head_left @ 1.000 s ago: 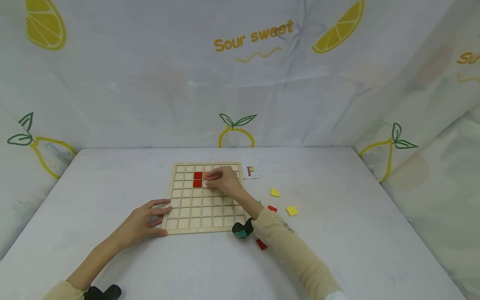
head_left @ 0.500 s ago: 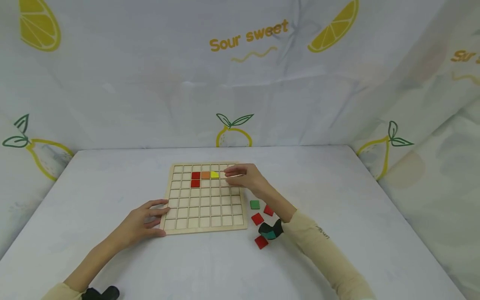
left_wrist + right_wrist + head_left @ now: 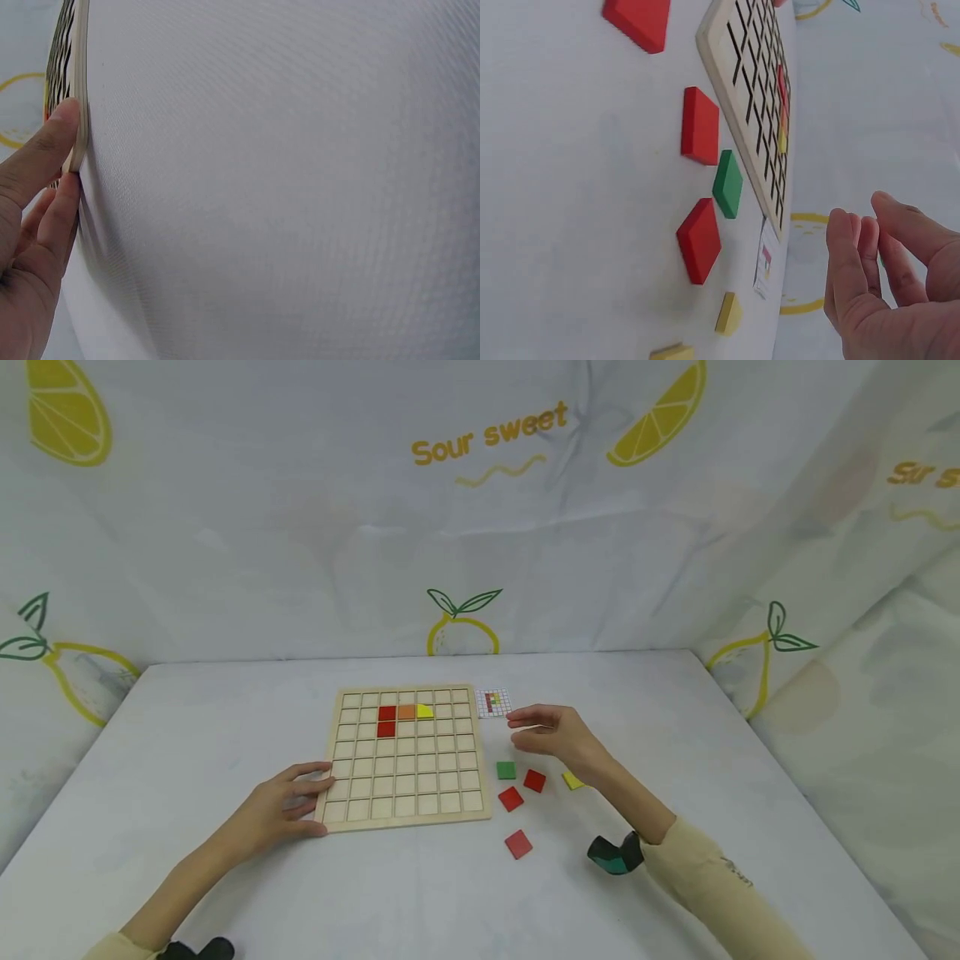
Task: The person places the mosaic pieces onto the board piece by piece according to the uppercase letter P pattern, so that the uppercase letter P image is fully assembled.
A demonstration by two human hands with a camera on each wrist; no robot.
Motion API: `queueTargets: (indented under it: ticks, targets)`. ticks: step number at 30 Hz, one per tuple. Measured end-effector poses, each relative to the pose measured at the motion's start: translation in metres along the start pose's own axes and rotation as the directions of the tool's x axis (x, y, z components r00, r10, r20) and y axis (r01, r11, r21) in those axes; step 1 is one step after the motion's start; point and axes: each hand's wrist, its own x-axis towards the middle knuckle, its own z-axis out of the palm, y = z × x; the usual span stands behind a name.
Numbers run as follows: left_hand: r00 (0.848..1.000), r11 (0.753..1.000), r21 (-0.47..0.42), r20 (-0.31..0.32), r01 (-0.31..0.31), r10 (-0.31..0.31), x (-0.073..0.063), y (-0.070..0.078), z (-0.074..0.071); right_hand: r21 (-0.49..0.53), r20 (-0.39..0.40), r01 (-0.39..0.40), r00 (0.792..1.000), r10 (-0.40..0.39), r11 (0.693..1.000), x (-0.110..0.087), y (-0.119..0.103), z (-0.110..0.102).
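Note:
A wooden grid board (image 3: 405, 822) lies on the table. Two red tiles (image 3: 386, 713), an orange tile (image 3: 407, 712) and a yellow corner-cut tile (image 3: 424, 712) sit in its upper cells. My left hand (image 3: 281, 806) rests at the board's lower left corner, its fingers and thumb touching the edge. To the right of the board, my right hand (image 3: 558, 737) hovers over the table with relaxed fingers. In the right wrist view nothing shows between its thumb and fingertips. Below this hand lie a green tile (image 3: 506, 770) and a red tile (image 3: 535, 781).
A small pattern card (image 3: 493, 702) lies against the board's upper right side. Two more red tiles (image 3: 511, 798) lie to the right of the board. Two yellow tiles (image 3: 729, 313) show in the right wrist view, one partly cut off. A printed cloth (image 3: 300, 527) hangs behind the table.
My right hand has moved off the board to the right, uncovering the orange and yellow tiles and the card. The left hand keeps its place at the board's corner. The head view has shifted slightly.

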Motion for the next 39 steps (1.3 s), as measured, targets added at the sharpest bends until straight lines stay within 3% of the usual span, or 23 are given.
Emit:
queueTargets:
  ticks: [11, 14, 22, 28, 33, 39]
  targets:
    - [1.0, 1.0, 0.022, -0.013, 0.001, 0.0, -0.002, -0.001, -0.001, -0.023, -0.007, -0.048, 0.999, 0.048, 0.999, -0.038, 0.028, -0.014]
    - [1.0, 1.0, 0.02, -0.015, 0.007, -0.006, -0.002, -0.002, -0.001, -0.034, -0.018, -0.046, 0.999, 0.045, 0.998, -0.038, 0.034, -0.011]
    - [0.999, 0.999, 0.009, -0.014, -0.045, 0.046, 0.0, -0.001, 0.001, -0.123, -0.089, -0.066, 0.994, 0.055, 0.99, -0.023, 0.038, -0.004]
    - [0.999, 0.999, 0.028, -0.013, -0.037, 0.038, 0.001, 0.0, 0.002, -0.163, -0.046, -0.046, 0.998, 0.039, 0.986, -0.019, 0.037, -0.01]
    - [0.999, 0.999, 0.028, -0.011, -0.034, 0.035, 0.001, 0.0, 0.001, -0.322, -0.073, -0.082, 0.995, 0.061, 0.943, -0.017, 0.038, -0.008]
    - [0.999, 0.999, 0.025, -0.014, -0.036, 0.036, 0.0, 0.001, 0.001, -0.473, -0.096, -0.053, 0.995, 0.009, 0.879, -0.019, 0.036, -0.001]
